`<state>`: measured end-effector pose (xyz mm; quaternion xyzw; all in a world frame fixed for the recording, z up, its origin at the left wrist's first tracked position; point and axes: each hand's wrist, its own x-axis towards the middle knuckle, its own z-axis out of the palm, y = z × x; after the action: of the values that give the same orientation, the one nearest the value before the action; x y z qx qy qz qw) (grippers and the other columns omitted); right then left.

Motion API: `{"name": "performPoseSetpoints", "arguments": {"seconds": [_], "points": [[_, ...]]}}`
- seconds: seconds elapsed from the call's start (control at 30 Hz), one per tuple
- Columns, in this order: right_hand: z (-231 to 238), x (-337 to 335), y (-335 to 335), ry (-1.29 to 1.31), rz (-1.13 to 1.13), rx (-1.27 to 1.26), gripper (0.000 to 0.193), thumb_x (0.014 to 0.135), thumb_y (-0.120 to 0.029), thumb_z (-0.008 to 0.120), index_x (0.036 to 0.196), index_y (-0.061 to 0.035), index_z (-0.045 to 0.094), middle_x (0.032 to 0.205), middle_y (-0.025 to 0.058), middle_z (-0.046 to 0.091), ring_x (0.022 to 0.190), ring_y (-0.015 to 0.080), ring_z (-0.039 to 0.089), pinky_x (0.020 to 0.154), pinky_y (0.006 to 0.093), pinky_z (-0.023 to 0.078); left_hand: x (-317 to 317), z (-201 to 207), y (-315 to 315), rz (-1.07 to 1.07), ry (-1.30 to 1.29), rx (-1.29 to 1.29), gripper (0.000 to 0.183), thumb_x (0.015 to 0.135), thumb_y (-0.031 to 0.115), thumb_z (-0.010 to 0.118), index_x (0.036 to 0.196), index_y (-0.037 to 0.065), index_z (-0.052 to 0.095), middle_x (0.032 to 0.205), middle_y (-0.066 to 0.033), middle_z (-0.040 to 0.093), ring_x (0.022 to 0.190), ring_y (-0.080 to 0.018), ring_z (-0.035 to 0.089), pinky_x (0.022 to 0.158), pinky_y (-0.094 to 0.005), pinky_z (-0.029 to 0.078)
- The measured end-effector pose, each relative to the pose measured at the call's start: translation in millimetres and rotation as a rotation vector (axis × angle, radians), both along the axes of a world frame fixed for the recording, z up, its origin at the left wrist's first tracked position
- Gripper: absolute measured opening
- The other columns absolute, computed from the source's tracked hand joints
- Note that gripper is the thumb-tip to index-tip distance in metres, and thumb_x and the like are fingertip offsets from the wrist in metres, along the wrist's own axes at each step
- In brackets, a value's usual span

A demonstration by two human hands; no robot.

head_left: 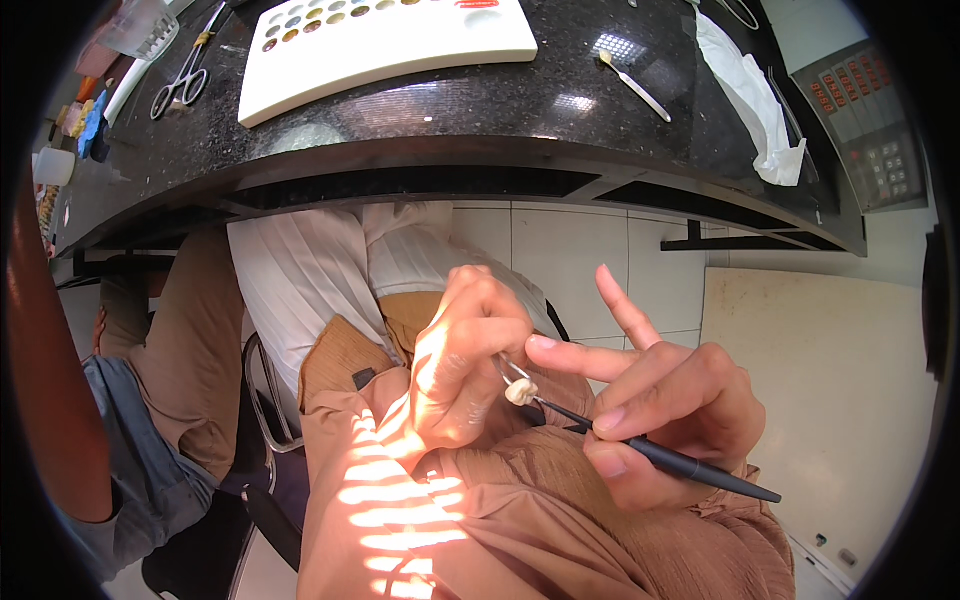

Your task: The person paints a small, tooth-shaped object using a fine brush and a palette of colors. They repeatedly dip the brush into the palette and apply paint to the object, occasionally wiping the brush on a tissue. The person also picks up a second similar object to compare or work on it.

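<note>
My left hand (465,350) is closed with its fingers curled round a thin metal holder (513,369), which looks like tweezers; most of it is hidden in the fist. At its tips sits a small cream-coloured dental crown (519,392). In my right hand (685,400), a fine brush (690,464) with a black handle is pinched between thumb and fingers. Its dark tip points left and reaches the crown's right side, though actual contact is hard to tell. The right index finger extends to the left hand's knuckles, and another finger points up. Both hands are above my lap.
Beyond my hands runs the edge of a black speckled worktop (480,115). On it lie a white palette (400,85) with coloured wells, scissor-handled forceps (188,85), a small spatula (637,88) and crumpled white paper (745,95). Another person's arm (55,380) is at the left.
</note>
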<state>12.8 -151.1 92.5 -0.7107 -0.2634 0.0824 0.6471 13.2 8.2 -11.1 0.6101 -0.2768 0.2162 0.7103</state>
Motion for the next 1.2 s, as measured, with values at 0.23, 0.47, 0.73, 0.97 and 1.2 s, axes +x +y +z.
{"name": "performPoseSetpoints", "arguments": {"seconds": [0.23,0.47,0.73,0.97,1.2], "points": [[3.4,-1.4,-0.2,0.028,-0.014,0.008,0.018,0.075,-0.006,0.064,0.082,-0.0053,0.046,0.067,0.0044,0.058,0.088,0.0399,0.062,0.099,0.0672,0.004,0.5,0.6,-0.3,-0.01,-0.011,-0.011,0.014,0.086,0.008,0.04,0.093,0.003,0.051,0.074,-0.0067,0.049,0.063,-0.0191,0.039,0.065,-0.0352,0.031],[3.7,-1.0,0.2,0.036,-0.007,0.01,0.019,0.075,-0.004,0.063,0.083,-0.0053,0.046,0.068,0.0042,0.058,0.089,0.04,0.062,0.099,0.0672,0.003,0.7,-0.8,-1.2,-0.011,-0.007,-0.023,0.014,0.086,0.008,0.041,0.092,0.003,0.051,0.073,-0.0068,0.05,0.063,-0.0191,0.039,0.065,-0.0351,0.031],[5.7,0.0,1.9,0.004,0.026,-0.023,0.019,0.076,-0.005,0.063,0.084,-0.006,0.046,0.069,0.0039,0.058,0.089,0.0397,0.062,0.099,0.0675,0.004,-1.7,1.6,0.5,0.011,-0.006,-0.018,0.014,0.083,0.005,0.041,0.092,0.003,0.051,0.073,-0.0075,0.049,0.063,-0.0195,0.04,0.064,-0.0355,0.031],[0.9,0.7,0.8,-0.029,-0.003,-0.009,0.02,0.076,-0.004,0.063,0.085,-0.006,0.046,0.067,0.0041,0.057,0.09,0.0391,0.062,0.099,0.0673,0.005,1.5,0.9,-0.9,-0.005,0.005,-0.01,0.015,0.081,0.003,0.042,0.092,0.002,0.052,0.073,-0.0076,0.049,0.063,-0.0194,0.039,0.064,-0.0352,0.031],[3.5,1.3,1.8,-0.003,0.002,0.0,0.019,0.076,-0.004,0.063,0.085,-0.0058,0.046,0.065,0.0036,0.056,0.089,0.0388,0.062,0.099,0.0674,0.006,0.1,0.9,-2.0,0.011,0.004,-0.036,0.015,0.079,0.002,0.043,0.092,0.002,0.052,0.073,-0.0075,0.049,0.063,-0.0194,0.039,0.065,-0.0351,0.03]]}}
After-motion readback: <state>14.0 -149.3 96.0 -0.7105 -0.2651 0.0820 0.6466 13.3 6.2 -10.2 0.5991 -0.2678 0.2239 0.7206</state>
